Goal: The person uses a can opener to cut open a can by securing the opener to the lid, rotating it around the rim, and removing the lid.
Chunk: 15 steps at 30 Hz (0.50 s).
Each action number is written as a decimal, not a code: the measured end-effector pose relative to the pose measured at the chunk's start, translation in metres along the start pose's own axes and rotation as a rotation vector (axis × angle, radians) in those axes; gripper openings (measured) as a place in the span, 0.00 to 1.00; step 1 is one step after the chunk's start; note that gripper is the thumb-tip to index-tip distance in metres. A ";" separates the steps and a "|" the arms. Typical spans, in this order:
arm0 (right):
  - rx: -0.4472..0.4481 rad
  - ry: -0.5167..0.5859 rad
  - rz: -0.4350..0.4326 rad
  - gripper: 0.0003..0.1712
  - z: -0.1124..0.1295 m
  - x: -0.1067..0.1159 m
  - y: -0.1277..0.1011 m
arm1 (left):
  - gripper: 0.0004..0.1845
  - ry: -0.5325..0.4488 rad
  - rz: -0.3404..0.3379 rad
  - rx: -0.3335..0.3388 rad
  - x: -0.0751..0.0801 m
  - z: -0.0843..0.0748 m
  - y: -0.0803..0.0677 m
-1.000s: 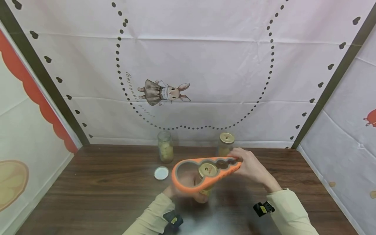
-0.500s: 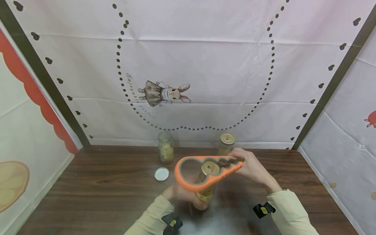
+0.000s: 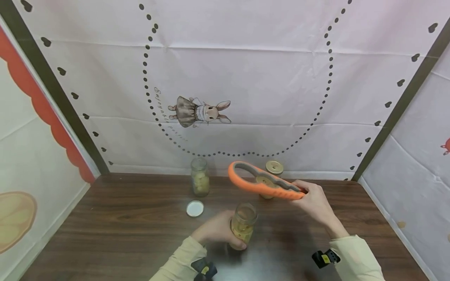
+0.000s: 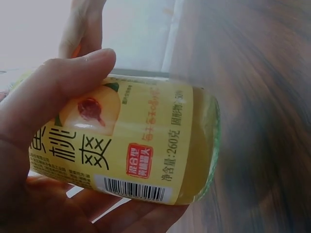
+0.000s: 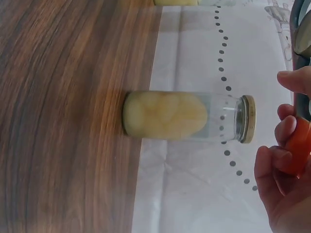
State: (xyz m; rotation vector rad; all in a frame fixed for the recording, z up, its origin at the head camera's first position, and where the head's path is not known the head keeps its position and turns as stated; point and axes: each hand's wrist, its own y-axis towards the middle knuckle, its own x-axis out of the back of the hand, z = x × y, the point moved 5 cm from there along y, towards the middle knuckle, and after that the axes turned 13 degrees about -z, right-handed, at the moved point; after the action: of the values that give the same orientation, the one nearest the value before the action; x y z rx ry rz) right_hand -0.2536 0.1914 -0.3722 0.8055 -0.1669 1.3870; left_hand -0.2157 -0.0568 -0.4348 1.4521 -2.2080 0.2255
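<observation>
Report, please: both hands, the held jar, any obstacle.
Left hand grips lidless jar. Right hand holds orange opener, gold lid inside. Capped jar stands behind opener.

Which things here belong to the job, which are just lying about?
Likely in the job:
orange opener, in the right hand
gold lid, inside the opener
uncapped jar, in the left hand

Just standing or lying by, for now:
capped jar, back right
open jar, back left
loose lid, on the table

Orange-and-grey opener point(image 3: 268, 189), yellow jar label point(image 4: 125, 133)
</observation>
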 end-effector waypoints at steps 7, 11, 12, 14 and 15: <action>-0.003 -0.044 -0.030 0.09 -0.008 0.011 -0.008 | 0.18 -0.008 -0.017 -0.003 0.003 0.006 0.000; -0.020 -0.074 -0.038 0.08 -0.014 0.016 -0.014 | 0.19 -0.048 -0.056 0.028 0.006 0.012 0.001; -0.027 -0.083 -0.039 0.09 -0.016 0.017 -0.015 | 0.20 -0.046 -0.073 0.030 0.007 0.014 0.001; -0.037 -0.098 -0.039 0.09 -0.019 0.019 -0.018 | 0.21 -0.049 -0.102 0.031 0.009 0.016 0.001; -0.044 -0.105 -0.037 0.09 -0.021 0.020 -0.019 | 0.23 -0.048 -0.118 0.035 0.010 0.017 0.002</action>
State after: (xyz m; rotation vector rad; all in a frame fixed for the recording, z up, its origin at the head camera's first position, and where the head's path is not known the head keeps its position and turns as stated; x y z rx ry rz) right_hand -0.2388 0.2209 -0.3843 0.8411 -0.2614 1.3026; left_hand -0.2255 -0.0713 -0.4444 1.6166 -2.1577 0.1924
